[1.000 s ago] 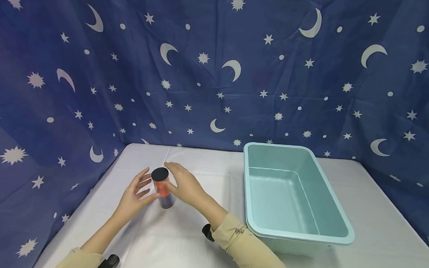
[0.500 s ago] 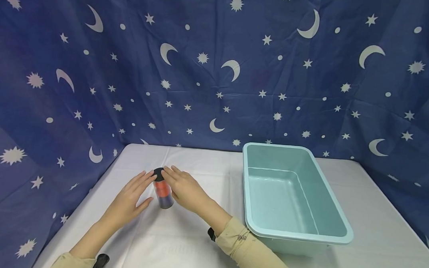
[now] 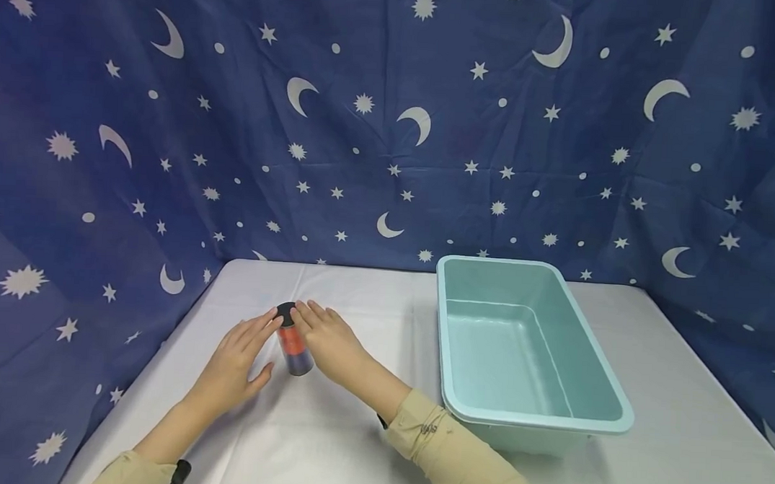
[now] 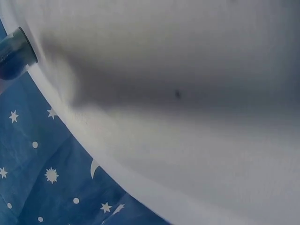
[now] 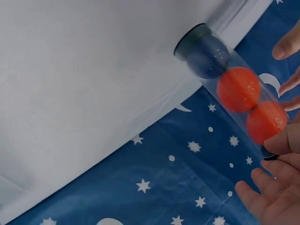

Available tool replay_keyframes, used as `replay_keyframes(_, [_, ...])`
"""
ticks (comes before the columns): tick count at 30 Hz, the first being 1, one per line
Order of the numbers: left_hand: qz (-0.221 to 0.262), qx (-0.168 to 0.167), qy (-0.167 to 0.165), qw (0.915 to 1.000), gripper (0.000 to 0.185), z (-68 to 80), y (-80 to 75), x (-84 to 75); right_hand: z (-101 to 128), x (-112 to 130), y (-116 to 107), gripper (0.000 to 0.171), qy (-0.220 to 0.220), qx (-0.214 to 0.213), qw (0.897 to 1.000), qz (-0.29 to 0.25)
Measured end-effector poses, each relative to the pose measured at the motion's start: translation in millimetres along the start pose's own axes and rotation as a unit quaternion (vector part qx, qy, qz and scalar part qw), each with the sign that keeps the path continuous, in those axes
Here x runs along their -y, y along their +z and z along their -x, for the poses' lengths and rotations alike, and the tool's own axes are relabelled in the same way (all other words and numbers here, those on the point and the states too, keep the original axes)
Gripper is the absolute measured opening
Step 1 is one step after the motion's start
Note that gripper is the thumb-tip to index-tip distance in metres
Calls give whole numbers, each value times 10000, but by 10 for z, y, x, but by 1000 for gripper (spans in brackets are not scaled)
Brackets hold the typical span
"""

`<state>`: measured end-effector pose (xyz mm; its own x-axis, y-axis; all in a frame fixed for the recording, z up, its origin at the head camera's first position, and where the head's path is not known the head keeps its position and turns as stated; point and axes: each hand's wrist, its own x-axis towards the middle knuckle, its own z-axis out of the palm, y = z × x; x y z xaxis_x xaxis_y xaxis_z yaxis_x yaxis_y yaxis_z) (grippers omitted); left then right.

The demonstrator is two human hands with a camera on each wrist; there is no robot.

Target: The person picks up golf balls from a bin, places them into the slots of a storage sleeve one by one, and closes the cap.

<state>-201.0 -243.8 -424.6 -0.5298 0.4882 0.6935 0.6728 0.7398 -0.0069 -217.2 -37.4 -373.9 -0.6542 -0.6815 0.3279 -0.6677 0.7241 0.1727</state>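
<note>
Standing upright on the white counter (image 3: 326, 449), a clear tube (image 3: 292, 347) with a black cap is flanked by both hands. Two orange balls (image 5: 253, 103) and a dark one are seen stacked inside it from the right wrist view. The left hand (image 3: 236, 362) is held open with straight fingers, its fingertips at the cap. The right hand (image 3: 327, 340) is likewise open, fingers laid against the tube's other side. A pale green tub (image 3: 604, 396) is set well apart, toward the right, before a starry blue curtain (image 3: 392, 127).
</note>
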Motion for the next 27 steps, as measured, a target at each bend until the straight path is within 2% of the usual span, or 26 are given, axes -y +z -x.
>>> replay_keyframes(7, [178,107,-97,9997,76,44,27,6,9,40,-65,60,283,428,9983,-258])
replay_keyframes(11, [247,120,-127,9995,71,50,-21,11,107,101,-155,66,323,411,9980,-352])
replay_keyframes(18, [343,40,-215,9992,67,46,-220,-8,452,325,-451,55,26,299,9989,-354])
replay_keyframes(24, [374,-46,-238,9990,41,82,-369,-25,809,375,-799,51,-216,360,9985,-360])
replay_keyframes(27, [258,-66,-244,9993,52,97,-427,-19,981,281,-952,48,-240,382,9978,-492])
